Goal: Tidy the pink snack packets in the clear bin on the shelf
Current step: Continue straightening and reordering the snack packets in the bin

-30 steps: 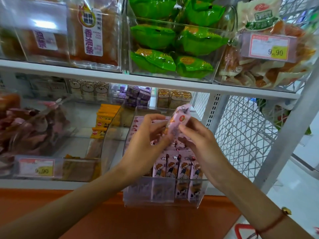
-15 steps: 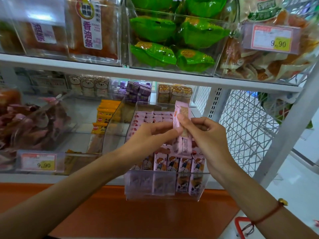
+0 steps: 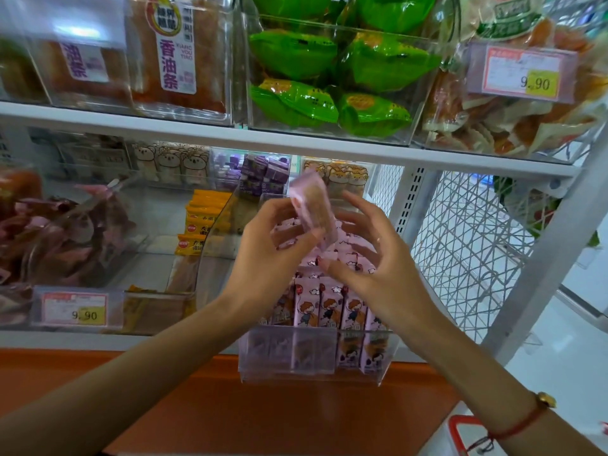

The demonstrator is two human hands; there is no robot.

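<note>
Shop shelf point(image 3: 296, 139), white, w/ an orange ledge below and a wire side panel at right. Clear bin point(image 3: 316, 357) sits at the shelf edge; front row shows approx. 4 pink packets point(image 3: 329, 307) upright. Left hand point(image 3: 266, 258) pinches 1 packet point(image 3: 314, 213) above the bin, tilted. Right hand point(image 3: 378, 261) is spread wide beside it, holding nothing. 2 price tags point(image 3: 74, 309) read 9.90.
</note>
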